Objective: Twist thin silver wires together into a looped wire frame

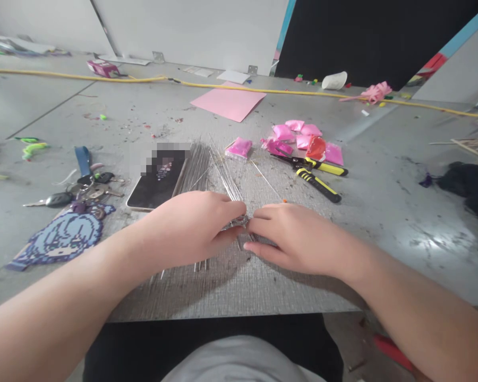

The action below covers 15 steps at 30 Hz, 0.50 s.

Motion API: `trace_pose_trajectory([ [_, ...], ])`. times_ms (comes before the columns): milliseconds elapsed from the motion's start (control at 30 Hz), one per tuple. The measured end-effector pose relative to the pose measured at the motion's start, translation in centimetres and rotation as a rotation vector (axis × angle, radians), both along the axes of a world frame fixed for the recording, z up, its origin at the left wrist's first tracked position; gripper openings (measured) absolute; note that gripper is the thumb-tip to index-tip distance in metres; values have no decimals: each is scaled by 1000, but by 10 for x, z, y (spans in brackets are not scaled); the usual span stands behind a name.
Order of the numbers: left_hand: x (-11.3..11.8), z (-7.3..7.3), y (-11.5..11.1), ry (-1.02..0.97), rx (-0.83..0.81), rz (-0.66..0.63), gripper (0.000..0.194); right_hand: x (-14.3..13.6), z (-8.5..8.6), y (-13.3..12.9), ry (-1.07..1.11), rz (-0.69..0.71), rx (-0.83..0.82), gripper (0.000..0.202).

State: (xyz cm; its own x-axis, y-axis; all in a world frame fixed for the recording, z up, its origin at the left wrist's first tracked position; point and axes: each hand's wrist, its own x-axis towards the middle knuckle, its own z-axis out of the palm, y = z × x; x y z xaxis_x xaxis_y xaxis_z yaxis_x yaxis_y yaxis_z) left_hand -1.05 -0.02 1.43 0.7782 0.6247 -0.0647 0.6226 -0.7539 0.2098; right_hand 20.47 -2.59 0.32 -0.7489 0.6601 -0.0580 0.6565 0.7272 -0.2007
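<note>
Thin silvery metal wires (pixel 228 178) lie in a loose sheaf on a grey textured mat. My left hand (pixel 195 225) is closed around the near part of that sheaf, thumb and fingertips pinching it. Facing it from the other side, my right hand (pixel 290 233) has its fingers curled and their tips at the wire ends; what lies between them is too small to tell. A denser bundle of wires (pixel 197 159) rests to the left, partly under my left hand. One single wire (pixel 266 178) lies beyond my right hand, with a small orange bit near its end.
A phone (pixel 157 180) lies left of the wires, beside keys (pixel 58 199) and a pixel-pattern charm (pixel 71 233). Yellow-black pliers (pixel 318 183) rest by pink packets (pixel 239 148). Farther back are pink paper (pixel 229 101), a yellow cable (pixel 231 86) and a white cup (pixel 334 80).
</note>
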Motion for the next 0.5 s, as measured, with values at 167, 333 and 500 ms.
trace_pose_trajectory([
  [167, 0, 0, 0, 1, 0, 1, 19, 0, 0, 0, 10, 1, 7, 20],
  [333, 1, -1, 1, 12, -19, 4, 18, 0, 0, 1, -5, 5, 11, 21],
  [500, 0, -1, 1, -4, -33, -6, 19, 0, -1, 1, -14, 10, 16, 22],
])
